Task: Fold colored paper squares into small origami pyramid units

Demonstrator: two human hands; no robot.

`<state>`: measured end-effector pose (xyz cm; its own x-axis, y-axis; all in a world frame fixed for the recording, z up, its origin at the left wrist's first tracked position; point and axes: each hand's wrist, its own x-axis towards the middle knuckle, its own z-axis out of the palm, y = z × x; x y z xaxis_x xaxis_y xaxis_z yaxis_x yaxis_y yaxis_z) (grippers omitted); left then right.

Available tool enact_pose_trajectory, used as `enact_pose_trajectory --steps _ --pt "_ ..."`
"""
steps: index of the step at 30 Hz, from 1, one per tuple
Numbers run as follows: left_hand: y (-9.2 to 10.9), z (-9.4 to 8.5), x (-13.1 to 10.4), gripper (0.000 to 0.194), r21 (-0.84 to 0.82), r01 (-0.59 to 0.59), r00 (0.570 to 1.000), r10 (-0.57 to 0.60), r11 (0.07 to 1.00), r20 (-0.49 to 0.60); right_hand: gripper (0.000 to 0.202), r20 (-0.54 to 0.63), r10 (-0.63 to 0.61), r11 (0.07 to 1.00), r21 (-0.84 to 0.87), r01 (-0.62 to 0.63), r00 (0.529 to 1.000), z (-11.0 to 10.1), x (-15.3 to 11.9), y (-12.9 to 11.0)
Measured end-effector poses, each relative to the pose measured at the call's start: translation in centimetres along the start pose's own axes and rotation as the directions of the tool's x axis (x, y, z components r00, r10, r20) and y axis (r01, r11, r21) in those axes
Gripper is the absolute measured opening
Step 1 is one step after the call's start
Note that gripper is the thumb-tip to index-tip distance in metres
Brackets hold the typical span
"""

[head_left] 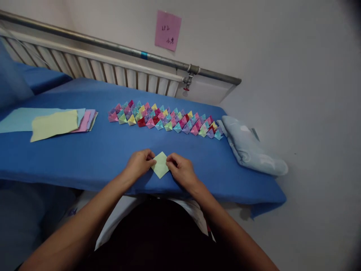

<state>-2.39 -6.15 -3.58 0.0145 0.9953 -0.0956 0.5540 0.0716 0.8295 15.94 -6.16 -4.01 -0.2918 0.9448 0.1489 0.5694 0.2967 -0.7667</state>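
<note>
A small light green folded paper [160,165] lies as a diamond on the blue bed sheet [93,150], near the front edge. My left hand [139,163] pinches its left corner and my right hand [180,170] pinches its right corner. Beyond them, several folded paper pieces [165,119] in pink, red, green, yellow, purple and blue lie in packed rows across the sheet.
A stack of flat coloured paper sheets [53,122] lies at the left. A folded pale blue cloth [251,146] rests at the right end of the bed. A white radiator [113,71] and a metal pipe [124,49] run along the wall; a pink note [167,31] hangs above.
</note>
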Motion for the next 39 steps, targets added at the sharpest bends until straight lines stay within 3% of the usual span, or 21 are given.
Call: enact_pose_trajectory --steps 10,12,15,17,18,22,29,39 --pt "-0.6 1.3 1.2 0.024 0.328 -0.232 0.969 0.246 0.916 -0.001 0.016 0.111 -0.064 0.945 -0.313 0.096 0.992 -1.5 1.4 1.0" --pt "-1.1 1.3 1.3 0.026 0.408 -0.369 0.915 0.404 0.835 0.0 0.016 0.137 -0.09 0.915 -0.379 0.136 0.986 -1.6 1.5 1.3" --pt "-1.6 0.9 1.6 0.024 0.494 -0.614 0.753 0.644 0.616 0.134 0.017 0.135 -0.184 0.869 -0.441 0.226 0.973 -1.5 1.4 1.8" --pt "-1.8 0.5 1.7 0.027 0.474 -0.693 0.694 0.68 0.544 0.235 0.02 0.162 -0.241 0.839 -0.46 0.29 0.957 -1.5 1.2 1.9" --pt "-1.9 0.3 1.6 0.028 0.462 -0.708 0.684 0.681 0.534 0.261 0.022 0.186 -0.255 0.83 -0.462 0.313 0.949 -1.6 1.1 1.9" --pt "-2.2 -0.5 0.7 0.031 0.444 -0.712 0.681 0.687 0.544 0.252 0.025 0.263 -0.233 0.868 -0.377 0.322 0.936 -2.4 0.6 1.6" --pt "-2.0 -1.2 -0.4 0.03 0.462 -0.661 0.741 0.61 0.591 0.281 0.03 0.292 -0.254 0.91 -0.252 0.33 0.922 -3.6 0.5 1.3" --pt "-2.0 -1.2 0.5 0.023 0.458 -0.671 0.727 0.64 0.583 0.249 0.021 0.287 -0.241 0.929 -0.209 0.306 0.927 -3.6 0.9 2.2"
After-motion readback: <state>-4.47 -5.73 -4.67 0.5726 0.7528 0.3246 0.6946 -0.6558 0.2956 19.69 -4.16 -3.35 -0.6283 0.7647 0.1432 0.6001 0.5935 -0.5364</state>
